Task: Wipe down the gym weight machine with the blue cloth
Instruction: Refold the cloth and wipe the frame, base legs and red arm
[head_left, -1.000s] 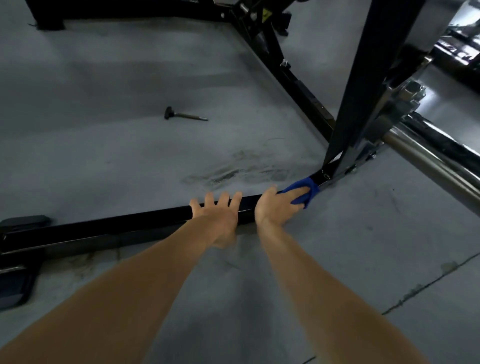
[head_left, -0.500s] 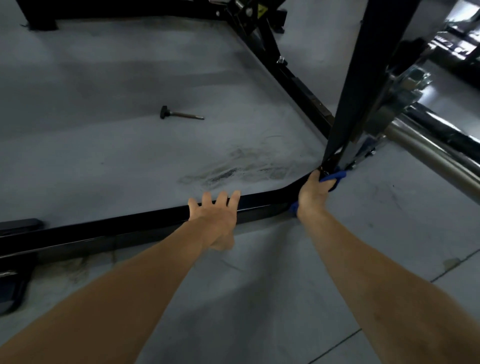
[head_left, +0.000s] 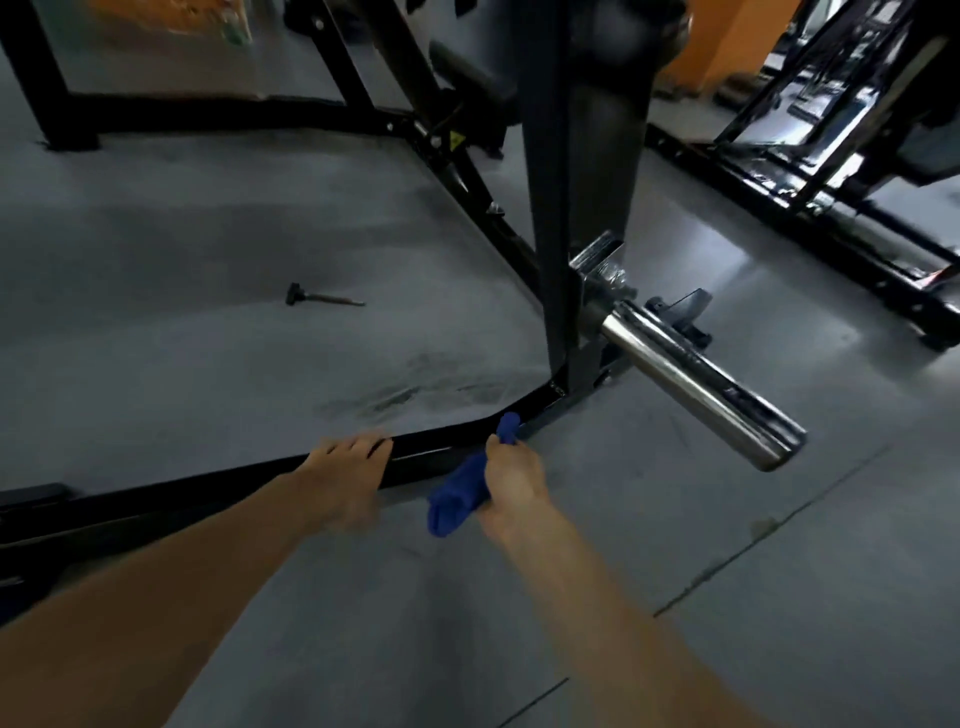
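My right hand (head_left: 511, 486) grips the bunched blue cloth (head_left: 460, 493) beside the black base bar (head_left: 208, 486), my left hand (head_left: 345, 475) seems to lie open on it, and the chrome peg (head_left: 696, 384) nearby could catch my arm.

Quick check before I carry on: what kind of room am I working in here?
Most likely a gym floor. A black steel machine frame sits on a grey floor, a chrome weight-plate sleeve juts from its upright, and more black equipment stands behind. The right hand holds a blue cloth.
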